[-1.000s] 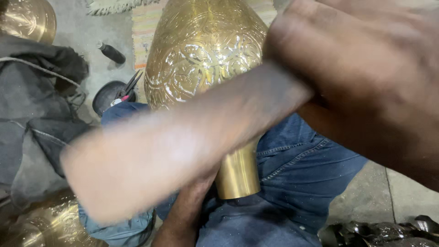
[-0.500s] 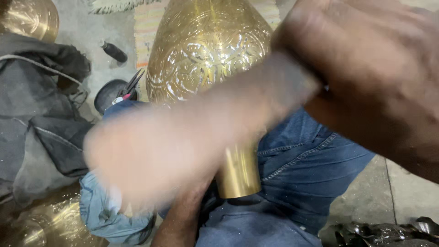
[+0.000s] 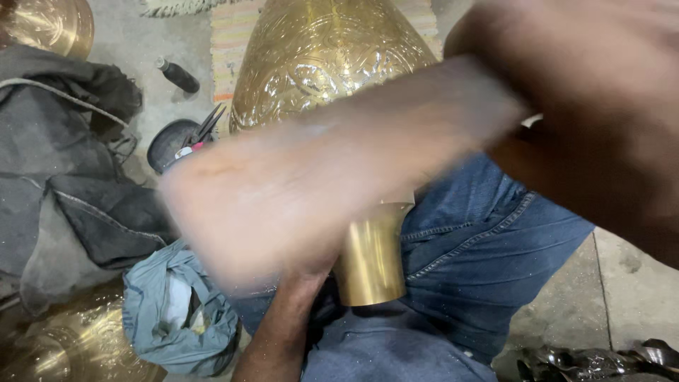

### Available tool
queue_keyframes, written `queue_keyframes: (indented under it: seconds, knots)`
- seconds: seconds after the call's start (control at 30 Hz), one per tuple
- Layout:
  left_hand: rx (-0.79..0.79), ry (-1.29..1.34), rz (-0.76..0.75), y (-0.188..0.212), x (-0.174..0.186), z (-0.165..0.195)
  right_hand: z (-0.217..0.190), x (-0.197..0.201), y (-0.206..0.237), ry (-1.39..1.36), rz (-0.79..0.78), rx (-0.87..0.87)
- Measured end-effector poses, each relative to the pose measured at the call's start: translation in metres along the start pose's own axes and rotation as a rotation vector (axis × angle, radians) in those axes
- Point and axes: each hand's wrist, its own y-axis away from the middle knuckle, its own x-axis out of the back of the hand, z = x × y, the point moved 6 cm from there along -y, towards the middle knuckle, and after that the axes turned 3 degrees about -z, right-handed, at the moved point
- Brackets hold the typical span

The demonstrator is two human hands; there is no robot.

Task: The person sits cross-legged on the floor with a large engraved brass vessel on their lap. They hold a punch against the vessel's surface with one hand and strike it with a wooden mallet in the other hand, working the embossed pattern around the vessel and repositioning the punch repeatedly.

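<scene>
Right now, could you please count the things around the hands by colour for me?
Brass-coloured: 3, the engraved vessel in the lap, a round piece top left, another bottom left.
Dark grey cloth: 1
Blue-grey bag: 1
Black cylinder: 1
Pale blurred block in the right hand: 1
Total: 7

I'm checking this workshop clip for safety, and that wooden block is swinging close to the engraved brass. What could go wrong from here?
The right hand swings a wooden block, blurred by motion, over the engraved brass vessel; a stray blow might dent or mar the pattern. The left forearm reaches up under the block beside the vessel's plain neck, so a low swing could strike it. The vessel lies across the person's jeans, not clamped, so it may shift.
</scene>
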Motion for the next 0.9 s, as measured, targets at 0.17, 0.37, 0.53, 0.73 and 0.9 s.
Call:
queue_keyframes:
  seconds: [0.17,0.37,0.53,0.73,0.9]
  knots:
    - [-0.002,0.017,-0.011,-0.007,-0.003,0.003,0.004,-0.008,0.017,0.048,-0.114,-0.012]
    - [0.399,0.438,0.197,-0.034,0.022,0.002,0.031,-0.039,0.070,-0.076,0.005,-0.222]
    - [0.492,0.363,0.182,-0.064,0.049,0.001,0.039,-0.061,0.089,-0.514,0.088,-0.438]
    - [0.115,0.253,-0.126,-0.070,0.006,0.030,0.026,-0.082,0.075,0.305,-0.123,-0.284]
    - [-0.033,0.044,-0.174,-0.062,0.001,0.033,0.028,-0.091,0.071,0.077,-0.123,-0.341]
